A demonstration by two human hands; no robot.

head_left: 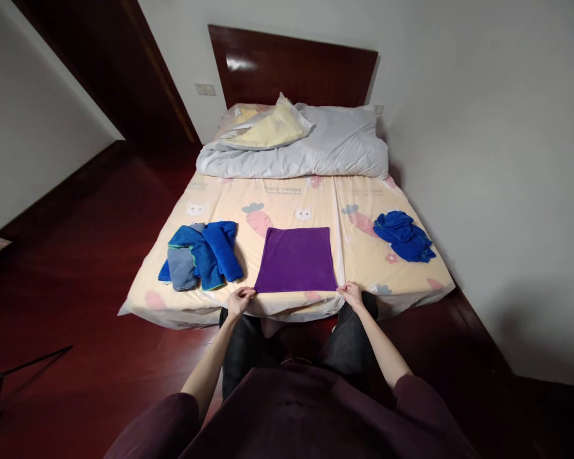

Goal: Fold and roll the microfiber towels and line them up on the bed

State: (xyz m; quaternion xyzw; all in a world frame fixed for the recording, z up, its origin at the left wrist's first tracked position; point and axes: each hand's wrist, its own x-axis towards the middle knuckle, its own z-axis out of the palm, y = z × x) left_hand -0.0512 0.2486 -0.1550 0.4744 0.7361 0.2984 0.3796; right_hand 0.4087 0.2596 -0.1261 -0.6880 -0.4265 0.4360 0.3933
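A purple towel (pixel 296 260) lies spread flat on the bed, close to its front edge. My left hand (pixel 240 299) pinches its near left corner. At the near right corner, my right hand (pixel 351 295) has its fingers closed on the cloth in the same way. Left of the purple towel are several folded blue and grey towels (pixel 201 255), partly overlapping. A crumpled heap of blue cloth (pixel 404 237) sits to the right, near the bed's right edge.
The bed (pixel 310 197) wears a cream sheet printed with carrots and cats. A rolled-back grey-white quilt (pixel 339 143) and a pale yellow pillow (pixel 272 127) lie by the dark wooden headboard (pixel 296 70). A wall stands close on the right. A thin black stand (pixel 23 364) is on the floor at left.
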